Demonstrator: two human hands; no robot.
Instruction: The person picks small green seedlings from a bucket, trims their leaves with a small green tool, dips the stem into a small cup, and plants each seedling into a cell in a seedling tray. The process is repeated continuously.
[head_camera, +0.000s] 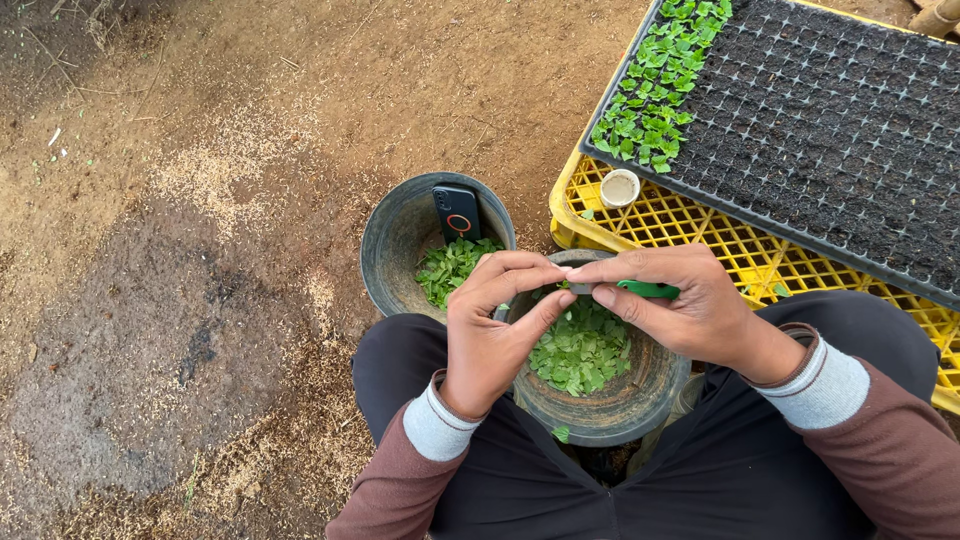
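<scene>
1. Two bare hands meet at the lower centre of the frame, above the person's lap. The left hand is curled with its fingertips pinched toward the right hand; what it pinches is too small to tell.
2. The right hand grips one small green plastic tool between thumb and fingers, its green end sticking out just right of the fingertips.
3. Two round grey plastic pots are in view. The nearer pot sits between the person's knees, directly under both hands, and holds a heap of loose green seedlings. The hands cover its upper rim.
4. The farther pot stands on the ground just up and left of the first, touching or nearly touching it. It holds a smaller clump of seedlings and one dark phone leaning upright against its inner wall.
5. One yellow plastic lattice crate lies at the right, just beyond the right hand.
6. One small white round cap rests on the crate's left part.
7. One black many-celled seedling tray filled with dark soil lies on the crate at upper right; only its upper-left strip carries planted green seedlings.
8. Brown bare soil scattered with pale husk fills the left half.
</scene>
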